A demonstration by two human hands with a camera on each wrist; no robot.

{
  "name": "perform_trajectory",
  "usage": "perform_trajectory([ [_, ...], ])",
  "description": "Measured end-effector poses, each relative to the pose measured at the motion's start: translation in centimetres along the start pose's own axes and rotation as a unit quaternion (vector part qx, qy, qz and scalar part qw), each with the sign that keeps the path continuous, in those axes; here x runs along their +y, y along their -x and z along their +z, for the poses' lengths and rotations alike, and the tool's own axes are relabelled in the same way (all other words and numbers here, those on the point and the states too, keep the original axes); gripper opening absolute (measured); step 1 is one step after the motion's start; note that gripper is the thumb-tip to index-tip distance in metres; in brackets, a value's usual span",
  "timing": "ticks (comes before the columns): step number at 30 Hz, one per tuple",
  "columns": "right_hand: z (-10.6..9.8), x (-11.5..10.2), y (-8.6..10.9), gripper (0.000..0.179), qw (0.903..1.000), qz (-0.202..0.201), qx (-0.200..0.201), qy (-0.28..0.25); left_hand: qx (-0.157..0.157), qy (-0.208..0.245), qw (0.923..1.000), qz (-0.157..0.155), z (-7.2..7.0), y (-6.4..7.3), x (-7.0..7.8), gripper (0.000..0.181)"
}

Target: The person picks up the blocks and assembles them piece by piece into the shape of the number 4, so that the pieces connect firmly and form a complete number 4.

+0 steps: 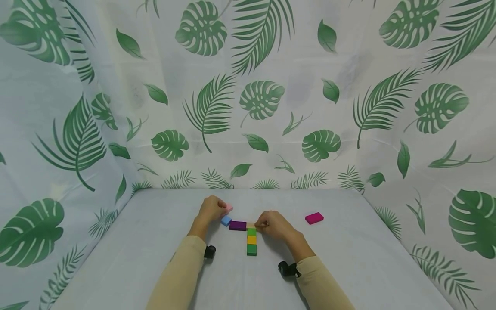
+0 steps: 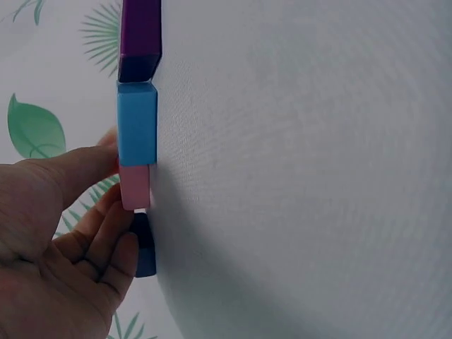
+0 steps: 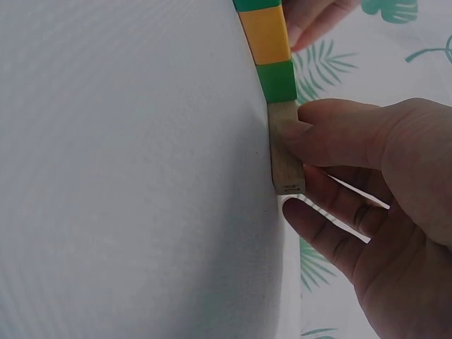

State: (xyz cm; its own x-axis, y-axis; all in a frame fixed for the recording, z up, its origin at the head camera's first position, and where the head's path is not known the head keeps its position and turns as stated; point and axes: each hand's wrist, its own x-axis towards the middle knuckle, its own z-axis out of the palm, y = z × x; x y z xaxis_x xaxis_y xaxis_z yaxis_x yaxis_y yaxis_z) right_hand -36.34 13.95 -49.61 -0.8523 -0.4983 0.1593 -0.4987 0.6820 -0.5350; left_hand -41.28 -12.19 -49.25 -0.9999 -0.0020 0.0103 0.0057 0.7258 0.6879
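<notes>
My left hand pinches a pink block between thumb and fingers. Right beside the pink block lies a light blue block, with a purple block at its other end. A dark blue block shows by the left fingertips in the left wrist view; the hand hides it from the head camera. My right hand holds a plain wooden block by its sides, thumb on the near face. That block lies across the end of a column of green, yellow and darker green blocks.
A magenta block lies apart on the right of the white-covered table. Leaf-patterned cloth hangs behind the table and along both sides. Black wrist cameras are strapped by both sleeves.
</notes>
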Motion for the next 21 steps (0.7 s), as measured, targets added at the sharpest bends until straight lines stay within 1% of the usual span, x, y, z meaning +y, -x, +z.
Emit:
perform_trajectory([
  [4,-0.06,-0.04,0.07,0.016,1.0,-0.001,0.001,0.0,0.0,0.004,1.0,0.008,0.05,-0.18,0.05,0.02],
  [7,-0.11,0.0,0.12,0.016,1.0,-0.005,0.0,0.004,-0.001,0.007,1.0,0.007,0.1,-0.29,0.08,0.019],
  [10,-0.13,0.01,0.14,0.016,1.0,0.001,-0.003,0.002,0.0,0.011,0.9999,0.007,0.18,-0.31,0.11,0.018],
  [16,-0.15,-0.02,0.17,0.015,0.9998,0.015,-0.008,-0.013,0.006,-0.001,0.9998,0.021,0.52,-0.41,0.33,0.017],
  [21,-0.2,-0.14,0.26,0.016,0.9998,0.01,-0.007,-0.012,0.006,-0.011,0.9997,0.02,0.6,-0.45,0.69,0.017],
])
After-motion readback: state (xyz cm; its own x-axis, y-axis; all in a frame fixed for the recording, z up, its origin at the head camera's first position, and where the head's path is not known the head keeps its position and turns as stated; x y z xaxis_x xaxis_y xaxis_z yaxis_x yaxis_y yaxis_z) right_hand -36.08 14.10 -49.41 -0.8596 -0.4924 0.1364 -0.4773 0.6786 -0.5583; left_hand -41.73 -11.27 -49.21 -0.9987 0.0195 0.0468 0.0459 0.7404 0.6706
